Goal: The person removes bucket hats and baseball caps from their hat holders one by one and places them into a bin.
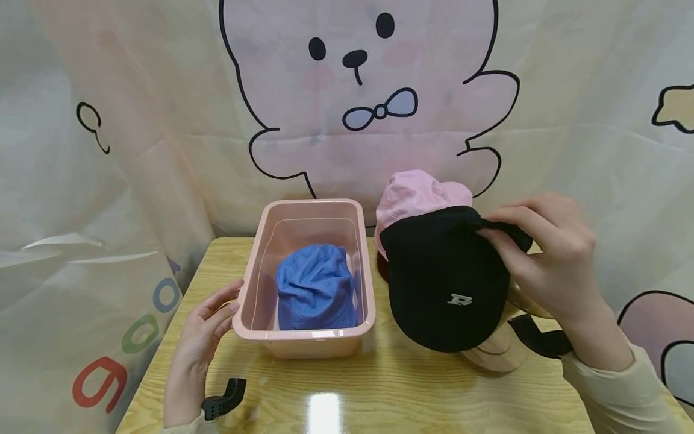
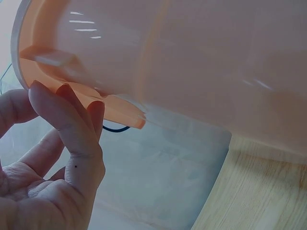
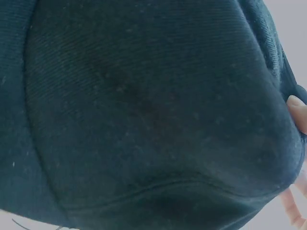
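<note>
A pink plastic basin point(image 1: 306, 346) stands on the table, with a crumpled blue cap point(image 1: 315, 288) inside it. At the basin's left side, the bent fingers of my left hand point(image 1: 203, 337) hold its rim; the left wrist view shows the fingertips at the rim edge point(image 2: 120, 112). My right hand point(image 1: 553, 253) pinches the upper edge of a black cap point(image 1: 444, 277) between thumb and fingers. This cap hangs with its brim downward and bears a small silver letter on the front. It fills most of the right wrist view, where few fingers point(image 3: 298, 114) show.
Behind the black cap, a pink cap point(image 1: 414, 196) sits on a dark support, mostly hidden. Round wooden stand bases point(image 1: 496, 355) show below the black cap. The wooden table point(image 1: 401, 398) meets a printed cloth backdrop point(image 1: 179, 181) at its back and left edges.
</note>
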The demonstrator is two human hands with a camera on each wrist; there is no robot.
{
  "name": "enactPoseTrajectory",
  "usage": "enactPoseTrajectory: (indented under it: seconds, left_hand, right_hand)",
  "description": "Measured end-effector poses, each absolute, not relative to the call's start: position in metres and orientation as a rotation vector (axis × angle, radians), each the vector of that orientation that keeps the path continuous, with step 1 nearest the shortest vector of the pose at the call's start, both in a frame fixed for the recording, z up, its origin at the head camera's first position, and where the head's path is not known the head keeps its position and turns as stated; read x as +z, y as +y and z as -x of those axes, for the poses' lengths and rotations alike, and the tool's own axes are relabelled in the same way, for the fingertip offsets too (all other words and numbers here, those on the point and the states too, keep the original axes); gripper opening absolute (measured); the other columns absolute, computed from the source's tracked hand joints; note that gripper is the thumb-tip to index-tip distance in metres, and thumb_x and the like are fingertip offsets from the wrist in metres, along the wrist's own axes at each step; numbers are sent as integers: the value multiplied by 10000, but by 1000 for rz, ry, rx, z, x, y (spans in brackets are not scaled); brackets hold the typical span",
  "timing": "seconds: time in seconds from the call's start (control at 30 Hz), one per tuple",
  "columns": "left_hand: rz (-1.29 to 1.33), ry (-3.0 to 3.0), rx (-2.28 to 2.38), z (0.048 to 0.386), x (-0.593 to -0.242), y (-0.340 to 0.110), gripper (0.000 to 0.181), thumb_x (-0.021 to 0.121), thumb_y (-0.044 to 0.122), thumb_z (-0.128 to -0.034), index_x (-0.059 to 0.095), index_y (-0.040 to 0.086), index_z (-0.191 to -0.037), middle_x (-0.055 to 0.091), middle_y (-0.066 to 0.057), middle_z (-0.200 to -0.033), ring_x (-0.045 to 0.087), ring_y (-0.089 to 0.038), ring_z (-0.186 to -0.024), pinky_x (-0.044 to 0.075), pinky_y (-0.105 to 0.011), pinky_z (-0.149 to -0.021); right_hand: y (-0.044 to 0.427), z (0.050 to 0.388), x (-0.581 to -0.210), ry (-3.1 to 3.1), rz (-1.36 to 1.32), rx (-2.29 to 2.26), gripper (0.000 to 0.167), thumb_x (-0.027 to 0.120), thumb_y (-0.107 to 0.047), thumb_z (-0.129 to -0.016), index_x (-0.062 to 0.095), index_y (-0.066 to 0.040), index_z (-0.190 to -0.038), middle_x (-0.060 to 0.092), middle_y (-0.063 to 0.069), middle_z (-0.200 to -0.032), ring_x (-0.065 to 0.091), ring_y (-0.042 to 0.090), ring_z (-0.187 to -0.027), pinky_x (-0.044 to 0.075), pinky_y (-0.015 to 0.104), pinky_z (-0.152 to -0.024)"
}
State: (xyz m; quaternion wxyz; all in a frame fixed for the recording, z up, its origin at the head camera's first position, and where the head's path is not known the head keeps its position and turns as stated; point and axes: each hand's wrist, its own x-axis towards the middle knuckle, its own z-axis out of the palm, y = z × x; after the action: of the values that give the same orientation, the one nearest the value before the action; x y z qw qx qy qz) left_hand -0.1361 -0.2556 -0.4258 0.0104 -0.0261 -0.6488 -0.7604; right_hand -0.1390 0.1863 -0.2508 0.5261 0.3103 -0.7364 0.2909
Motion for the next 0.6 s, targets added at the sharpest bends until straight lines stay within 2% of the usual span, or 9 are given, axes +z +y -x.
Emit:
enactPoseTrajectory:
  seconds: [0.17, 0.4, 0.5, 0.6]
  left_hand:
    - [80, -2016, -2379, 136, -426, -255, 348, 531, 0, -950, 622, 93, -1273, 632, 81, -1088, 628, -37, -931, 553, -182, -773]
    - [82, -2002, -2378, 135, -426, -255, 346, 532, -6, -948, 634, 105, -1259, 628, 67, -1079, 634, -51, -880, 554, -187, -756]
    - [92, -2003, -2380, 135, -426, -256, 349, 530, -4, -950, 623, 93, -1272, 627, 70, -1078, 635, -45, -882, 552, -186, -754]
    - [87, -2017, -2382, 136, -427, -256, 352, 532, 4, -951, 609, 83, -1286, 627, 82, -1074, 631, -33, -898, 552, -182, -758]
  right_hand:
    - [178, 141, -249, -1755, -747, 732, 481, 627, -403, -915, 695, 26, -709, 612, 181, -671, 482, 326, -682, 336, 178, -836]
    - [171, 145, -246, -1772, -774, 767, 448, 637, -388, -912, 704, 15, -729, 619, 158, -672, 490, 288, -690, 346, 156, -835]
    - [168, 148, -244, -1786, -784, 783, 330, 694, -292, -876, 709, 7, -738, 623, 146, -683, 498, 276, -710, 357, 139, -831]
    - [164, 150, -241, -1806, -804, 792, 103, 753, -88, -779, 714, 2, -749, 633, 133, -694, 502, 258, -717, 361, 126, -817]
